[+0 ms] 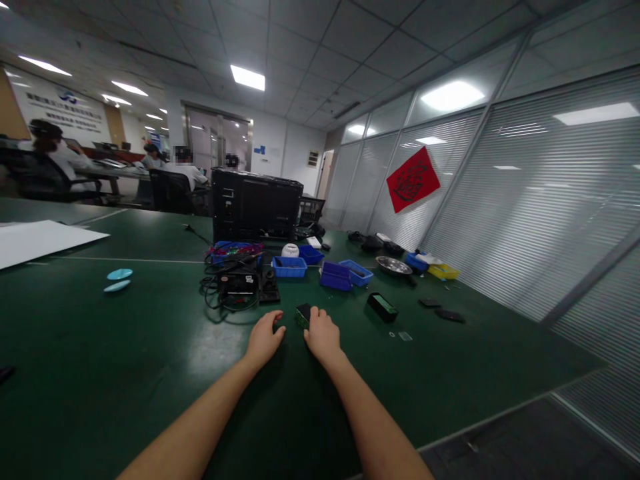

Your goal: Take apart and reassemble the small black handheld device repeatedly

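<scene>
Both my forearms reach out over a dark green table (100, 373). My right hand (323, 335) is curled around a small dark green block (303, 313), with its fingers hidden behind the knuckles. My left hand (265, 337) rests just left of that block, fingers bent, thumb pointing toward it; whether it touches the block is unclear. A second dark rectangular block (383, 307) lies on the table to the right, apart from both hands.
Beyond the hands lie a black device with tangled cables (235, 287), several blue bins (290, 267), a yellow bin (443, 271), a metal bowl (394, 265) and a black computer case (256, 203). Two light blue discs (119, 280) lie at left. People sit at far desks.
</scene>
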Demonstrator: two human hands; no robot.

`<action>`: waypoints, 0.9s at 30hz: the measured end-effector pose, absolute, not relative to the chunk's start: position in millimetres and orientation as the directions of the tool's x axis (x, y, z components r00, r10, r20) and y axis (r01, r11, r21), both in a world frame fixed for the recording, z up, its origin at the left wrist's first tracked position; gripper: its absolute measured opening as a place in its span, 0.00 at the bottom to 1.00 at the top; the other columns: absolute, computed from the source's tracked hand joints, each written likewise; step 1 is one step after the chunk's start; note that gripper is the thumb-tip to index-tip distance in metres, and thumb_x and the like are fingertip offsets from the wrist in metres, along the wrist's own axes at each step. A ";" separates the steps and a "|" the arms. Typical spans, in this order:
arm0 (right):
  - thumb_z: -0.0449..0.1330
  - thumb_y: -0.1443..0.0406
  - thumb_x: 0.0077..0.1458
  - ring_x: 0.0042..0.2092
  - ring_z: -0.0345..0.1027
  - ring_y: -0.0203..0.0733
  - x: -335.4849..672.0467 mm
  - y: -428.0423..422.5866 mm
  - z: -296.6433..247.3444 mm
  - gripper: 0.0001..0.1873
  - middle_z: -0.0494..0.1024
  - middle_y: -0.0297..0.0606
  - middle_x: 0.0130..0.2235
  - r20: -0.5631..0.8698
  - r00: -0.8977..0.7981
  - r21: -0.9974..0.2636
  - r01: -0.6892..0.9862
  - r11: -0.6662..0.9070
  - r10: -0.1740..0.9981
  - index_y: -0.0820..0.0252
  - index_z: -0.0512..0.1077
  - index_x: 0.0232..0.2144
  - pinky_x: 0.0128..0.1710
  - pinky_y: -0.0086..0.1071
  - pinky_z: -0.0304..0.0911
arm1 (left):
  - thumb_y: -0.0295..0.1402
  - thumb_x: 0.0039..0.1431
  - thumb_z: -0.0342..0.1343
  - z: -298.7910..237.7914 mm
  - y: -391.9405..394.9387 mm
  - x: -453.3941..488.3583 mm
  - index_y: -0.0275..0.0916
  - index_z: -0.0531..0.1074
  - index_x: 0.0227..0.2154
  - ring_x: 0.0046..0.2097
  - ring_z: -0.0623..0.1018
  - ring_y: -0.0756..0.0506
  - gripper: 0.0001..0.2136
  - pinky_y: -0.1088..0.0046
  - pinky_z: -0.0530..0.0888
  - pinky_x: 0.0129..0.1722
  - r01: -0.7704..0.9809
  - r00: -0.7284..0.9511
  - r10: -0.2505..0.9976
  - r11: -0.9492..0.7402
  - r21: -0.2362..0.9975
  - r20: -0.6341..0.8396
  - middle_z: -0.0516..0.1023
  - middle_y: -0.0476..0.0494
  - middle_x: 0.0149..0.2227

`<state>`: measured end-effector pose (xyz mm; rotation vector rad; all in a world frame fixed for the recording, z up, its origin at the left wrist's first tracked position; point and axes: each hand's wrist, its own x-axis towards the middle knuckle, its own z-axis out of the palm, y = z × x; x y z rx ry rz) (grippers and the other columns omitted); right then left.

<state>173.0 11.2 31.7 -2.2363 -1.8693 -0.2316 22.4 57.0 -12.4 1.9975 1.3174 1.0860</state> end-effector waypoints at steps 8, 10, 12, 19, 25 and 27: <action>0.50 0.66 0.54 0.42 0.58 0.47 133.1 -2.5 33.2 0.10 0.67 0.48 0.42 0.445 -0.083 0.137 0.990 0.024 0.892 0.61 0.66 0.39 0.36 0.38 0.55 | 0.25 0.47 0.50 -8.9 62.3 16.0 0.37 0.68 0.39 0.41 0.73 0.47 0.14 0.70 0.69 0.44 0.304 -0.025 0.952 -0.284 0.910 0.305 0.74 0.42 0.40; 0.54 0.61 0.51 0.44 0.56 0.50 119.9 -8.8 31.6 0.14 0.65 0.51 0.46 0.439 -0.169 0.157 0.981 0.110 0.883 0.62 0.66 0.40 0.38 0.41 0.54 | 0.24 0.47 0.48 -7.0 63.5 12.2 0.37 0.68 0.37 0.41 0.73 0.47 0.12 0.69 0.68 0.45 0.255 -0.087 0.957 -0.247 0.935 0.276 0.74 0.42 0.39; 0.56 0.58 0.49 0.47 0.54 0.52 109.6 -14.8 30.7 0.19 0.63 0.53 0.49 0.429 -0.232 0.155 0.971 0.182 0.873 0.64 0.67 0.41 0.41 0.43 0.52 | 0.25 0.48 0.46 -6.1 64.5 8.6 0.36 0.68 0.35 0.41 0.74 0.48 0.11 0.69 0.68 0.46 0.236 -0.115 0.957 -0.232 0.943 0.265 0.74 0.42 0.39; 0.51 0.63 0.52 0.43 0.59 0.46 123.8 -10.2 39.5 0.17 0.70 0.45 0.42 0.552 -0.071 -0.195 0.958 0.212 0.831 0.61 0.66 0.45 0.42 0.39 0.53 | 0.27 0.49 0.46 -7.0 63.3 3.0 0.36 0.68 0.34 0.40 0.75 0.47 0.10 0.69 0.70 0.42 0.191 -0.139 0.964 -0.199 0.961 0.227 0.75 0.42 0.36; 0.43 0.67 0.54 0.38 0.66 0.39 165.9 16.5 26.6 0.17 0.73 0.40 0.37 0.326 0.321 -0.719 0.695 0.012 0.889 0.61 0.68 0.41 0.37 0.30 0.61 | 0.36 0.51 0.47 -7.6 51.9 8.4 0.37 0.68 0.37 0.40 0.74 0.46 0.13 0.67 0.69 0.43 0.228 -0.107 0.962 -0.221 0.948 0.250 0.75 0.42 0.37; 0.44 0.66 0.53 0.34 0.67 0.37 166.2 21.2 18.5 0.17 0.73 0.39 0.35 0.247 0.303 -0.795 0.607 0.014 0.920 0.60 0.69 0.40 0.32 0.29 0.62 | 0.40 0.50 0.49 -7.9 45.5 12.6 0.36 0.68 0.39 0.41 0.74 0.45 0.16 0.66 0.68 0.44 0.268 -0.084 0.962 -0.229 0.936 0.260 0.74 0.40 0.40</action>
